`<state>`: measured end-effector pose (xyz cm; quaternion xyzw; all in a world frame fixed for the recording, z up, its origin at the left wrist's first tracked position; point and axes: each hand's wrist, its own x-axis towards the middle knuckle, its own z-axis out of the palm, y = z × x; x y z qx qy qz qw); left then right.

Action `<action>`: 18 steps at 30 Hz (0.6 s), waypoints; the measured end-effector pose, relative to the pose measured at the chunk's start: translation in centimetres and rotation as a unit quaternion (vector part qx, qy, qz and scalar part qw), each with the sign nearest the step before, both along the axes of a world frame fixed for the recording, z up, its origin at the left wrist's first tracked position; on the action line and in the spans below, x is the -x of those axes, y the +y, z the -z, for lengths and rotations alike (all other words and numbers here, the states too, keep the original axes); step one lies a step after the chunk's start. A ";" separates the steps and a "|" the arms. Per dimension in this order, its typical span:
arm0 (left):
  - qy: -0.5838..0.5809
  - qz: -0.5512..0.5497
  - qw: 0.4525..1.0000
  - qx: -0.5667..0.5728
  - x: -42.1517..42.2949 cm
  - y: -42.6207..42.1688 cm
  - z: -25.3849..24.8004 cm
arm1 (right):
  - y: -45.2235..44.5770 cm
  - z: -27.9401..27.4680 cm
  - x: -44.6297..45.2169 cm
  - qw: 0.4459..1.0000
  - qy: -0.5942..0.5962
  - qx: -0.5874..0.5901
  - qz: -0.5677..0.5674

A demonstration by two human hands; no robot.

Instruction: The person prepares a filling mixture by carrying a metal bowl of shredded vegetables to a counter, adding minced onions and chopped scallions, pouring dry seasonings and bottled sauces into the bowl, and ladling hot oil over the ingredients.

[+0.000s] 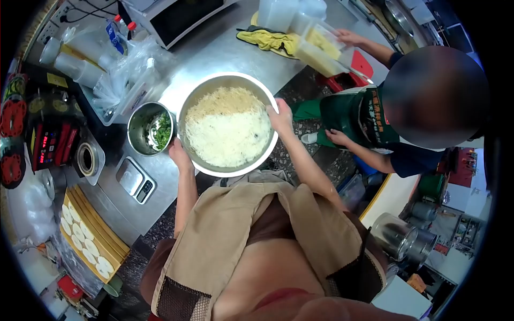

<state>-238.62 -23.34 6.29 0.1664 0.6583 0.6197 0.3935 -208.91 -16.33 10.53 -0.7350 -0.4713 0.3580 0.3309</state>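
While the right hand [284, 119] holds the rim of the big bowl [229, 173], the left hand [182, 156] is at the other side, low down, between the big bowl and the small bowl [138, 125]. The right fingers are bent around the rim, part way closed. The left fingers are a bit bent and close to both bowls; I cannot tell how far open they are or which rim they hold.

The big bowl is by the edge of the tabletop [209, 45], partly out past it. In it are thin white strips [230, 140] and, at the far side, thin tan strips [227, 99]. The small bowl has chopped green leaves [162, 130] in it.

Near the small bowl, a scale [130, 178] sits on the tabletop. Flat white rounds [80, 232] lie in rows on a board [110, 250] to the left. A yellow cloth [265, 40] is past the big bowl. On the right, another person [350, 115] has one hand at a clear tub [321, 58] with yellow food [323, 44] in it.
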 end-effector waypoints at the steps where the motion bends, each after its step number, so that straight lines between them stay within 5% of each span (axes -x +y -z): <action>1: 0.005 0.005 1.000 0.002 -0.4 1.0 -1.0 | 1.4 -0.1 -0.3 1.000 0.007 0.012 -0.010; 5: 0.039 0.004 0.999 0.000 -0.5 4.4 0.1 | 5.2 -0.6 -0.5 0.988 -0.048 0.027 -0.145; 7: 0.075 -0.038 0.996 -0.026 -1.0 5.9 -0.2 | 5.7 -1.9 0.2 0.970 -0.160 -0.073 -0.168; 10: 0.094 -0.071 0.993 -0.012 -2.7 8.8 -3.3 | 5.4 -12.6 -1.0 0.975 0.019 -0.220 -0.020; 12: 0.145 -0.101 0.984 0.013 -1.8 9.6 -0.2 | 3.8 -17.6 -4.9 0.889 -0.175 -0.422 -0.006; 13: 0.162 -0.129 0.978 0.027 -2.1 9.3 -0.4 | 2.6 -18.6 -7.5 0.870 -0.091 -0.483 -0.018; 15: 0.143 -0.124 0.982 0.006 -2.5 9.8 -0.9 | 0.8 -22.6 -6.2 0.782 0.034 -0.588 0.204; 18: 0.102 -0.132 0.985 -0.032 -2.8 10.2 -0.7 | -0.2 -18.4 -8.1 0.858 0.001 -0.482 0.177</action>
